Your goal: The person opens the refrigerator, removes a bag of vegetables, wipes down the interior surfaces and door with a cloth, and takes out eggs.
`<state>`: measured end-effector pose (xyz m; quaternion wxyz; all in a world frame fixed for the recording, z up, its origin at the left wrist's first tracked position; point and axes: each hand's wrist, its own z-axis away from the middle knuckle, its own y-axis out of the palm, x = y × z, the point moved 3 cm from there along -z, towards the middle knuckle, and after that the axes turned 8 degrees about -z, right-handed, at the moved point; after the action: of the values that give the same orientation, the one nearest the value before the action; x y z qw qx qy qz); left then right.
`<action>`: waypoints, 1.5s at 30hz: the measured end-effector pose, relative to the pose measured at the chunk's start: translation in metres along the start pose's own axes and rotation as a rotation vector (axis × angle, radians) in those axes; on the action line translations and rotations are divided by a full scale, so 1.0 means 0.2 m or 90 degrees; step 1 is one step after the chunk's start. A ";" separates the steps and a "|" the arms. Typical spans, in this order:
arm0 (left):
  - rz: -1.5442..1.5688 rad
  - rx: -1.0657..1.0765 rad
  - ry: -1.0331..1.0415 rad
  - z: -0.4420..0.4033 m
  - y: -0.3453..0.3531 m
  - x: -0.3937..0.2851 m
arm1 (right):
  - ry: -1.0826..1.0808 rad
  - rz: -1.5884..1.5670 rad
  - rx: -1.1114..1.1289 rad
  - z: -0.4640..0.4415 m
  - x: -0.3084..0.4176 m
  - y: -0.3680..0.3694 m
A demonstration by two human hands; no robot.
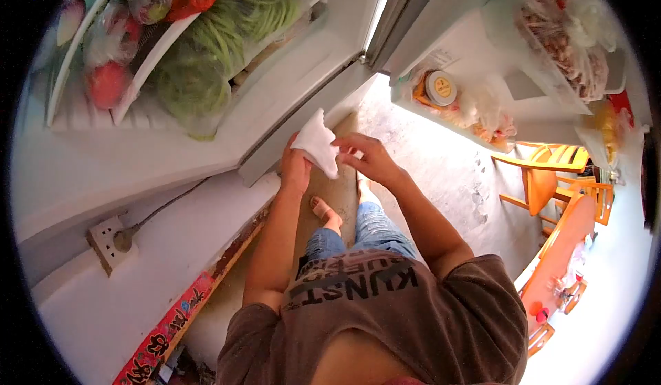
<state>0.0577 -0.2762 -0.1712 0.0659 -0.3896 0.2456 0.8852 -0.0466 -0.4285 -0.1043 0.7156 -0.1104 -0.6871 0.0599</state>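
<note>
A folded white cloth point(317, 142) is held up in front of the body, beside the fridge's lower edge. My left hand point(297, 164) grips its left side, with the fingers partly hidden behind the cloth. At the cloth's right edge is my right hand point(363, 156), its fingers bent and apart, the fingertips touching or very near the cloth. Up and left, the open fridge point(227, 147) holds bagged green vegetables point(220, 47) and a red item in a clear bag point(108, 85).
At the right, the open fridge door point(413, 99) carries a white-lidded jar point(441, 88) and bagged food point(561, 40). Beyond it are orange chairs point(540, 185) and a table point(561, 247). A wall socket point(107, 244) with a plugged-in cord is at the lower left.
</note>
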 end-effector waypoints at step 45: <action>-0.225 0.319 0.737 0.17 1.57 -0.82 | -0.232 -0.197 -0.602 -0.06 0.44 -0.81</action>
<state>0.0518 -0.5220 0.0874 0.1562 -0.8104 0.3724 0.4244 -0.0404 -0.5659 0.0188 0.4571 -0.3065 -0.7605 -0.3447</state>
